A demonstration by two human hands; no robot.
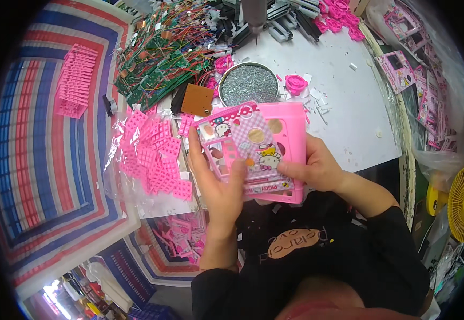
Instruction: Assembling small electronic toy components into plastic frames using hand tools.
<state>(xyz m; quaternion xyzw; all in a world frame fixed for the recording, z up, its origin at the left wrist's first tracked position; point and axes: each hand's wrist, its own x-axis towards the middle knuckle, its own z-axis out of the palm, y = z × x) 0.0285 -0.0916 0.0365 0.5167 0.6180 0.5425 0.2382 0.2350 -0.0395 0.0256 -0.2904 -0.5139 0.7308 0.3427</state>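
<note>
A pink plastic casing (294,125) with round and square cutouts is held up over the near edge of the white table. Tilted across its face lies a flat pink printed panel (253,141) with cartoon figures, a checked pattern and openings. My left hand (220,194) grips the panel's left side, thumb on the front and fingers along the outer edge. From the right, my right hand (320,165) holds the casing, its thumb pressing near the panel's lower right. The panel sits at an angle to the casing, not lined up with its edges.
Pink keypads (160,154) in clear plastic lie left of my hands. Behind them are wired green circuit boards (160,69), a round tin of metal bits (249,84), pink coils (296,84) and black parts (280,24). More printed panels (397,72) lie right, near a yellow fan (462,197).
</note>
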